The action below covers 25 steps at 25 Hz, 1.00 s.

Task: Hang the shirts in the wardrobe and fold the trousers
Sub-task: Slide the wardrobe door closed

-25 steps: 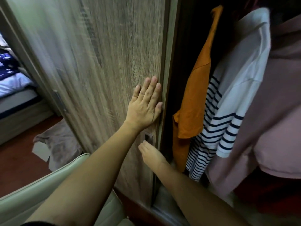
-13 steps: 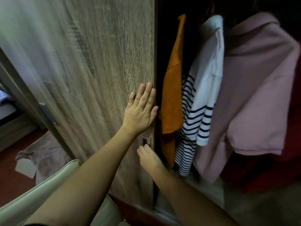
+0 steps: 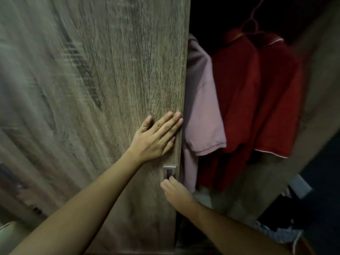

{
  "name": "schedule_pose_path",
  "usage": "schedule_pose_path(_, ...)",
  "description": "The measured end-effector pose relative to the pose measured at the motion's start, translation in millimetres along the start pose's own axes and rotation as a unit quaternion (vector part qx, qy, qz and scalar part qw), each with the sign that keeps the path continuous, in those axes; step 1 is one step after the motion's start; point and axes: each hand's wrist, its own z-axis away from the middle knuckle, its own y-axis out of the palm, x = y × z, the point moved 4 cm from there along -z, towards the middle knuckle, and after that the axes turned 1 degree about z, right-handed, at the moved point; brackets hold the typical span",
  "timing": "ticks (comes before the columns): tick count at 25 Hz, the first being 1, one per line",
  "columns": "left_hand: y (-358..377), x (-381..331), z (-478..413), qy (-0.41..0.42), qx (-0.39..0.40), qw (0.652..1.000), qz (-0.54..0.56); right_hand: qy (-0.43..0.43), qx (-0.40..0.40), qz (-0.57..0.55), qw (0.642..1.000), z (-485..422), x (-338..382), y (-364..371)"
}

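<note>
1. The shirts hung inside the wardrobe, right of the door [image 3: 114, 89]: a pink shirt [image 3: 202, 116] just beside the door's edge, and two red shirts [image 3: 257, 100] to its right, one on a thin red hanger [image 3: 251, 21] whose hook rose into the dark.
2. No trousers could be made out; a pale patterned cloth [image 3: 279, 234] lay low at the near right, too dim to name.
3. The left hand [image 3: 156, 137] lay flat on the door near its right edge, fingers spread and straight, palm pressed to the wood and holding nothing. It was probably placed so as to push the panel sideways with the whole palm.
4. The right hand [image 3: 176, 192] sat lower, its fingertips reaching up to the bottom of the metal handle [image 3: 169, 171] set into the door. Whether they hooked into the recess I could not tell; the fingers looked loosely curled, not pinching anything.
5. With one hand at the handle and the other flat above it, the door was likely being slid along its track, the wood grain being smeared by blur.
6. Judged from the hanging shirts, the hanging part seemed done or nearly so, and folding had yet to be dealt with.
7. The pink shirt's sleeve hung close enough to the door edge to risk catching.
</note>
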Motion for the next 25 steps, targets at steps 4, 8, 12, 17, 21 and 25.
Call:
schedule_pose_path(4,6,-34,-31,0.046,-0.010,0.999,0.027,0.009,0.026,-0.005,1.000,58,-15,33)
schedule_pose_path(8,14,-69,-58,0.073,-0.020,0.997,0.034,0.047,0.061,-0.009,0.997,110,-29,71)
schedule_pose_path(12,26,-116,-89,0.095,-0.015,0.995,0.026,0.081,0.071,-0.029,0.994,155,-41,107)
schedule_pose_path(17,34,-163,-126,0.094,-0.020,0.995,0.037,0.104,0.100,-0.077,0.987,203,-64,126)
schedule_pose_path(21,40,-188,-153,0.085,-0.018,0.995,0.043,0.099,0.112,-0.017,0.989,234,-76,134)
schedule_pose_path(25,45,-205,-166,0.083,-0.011,0.995,0.044,0.115,0.109,-0.022,0.987,253,-81,143)
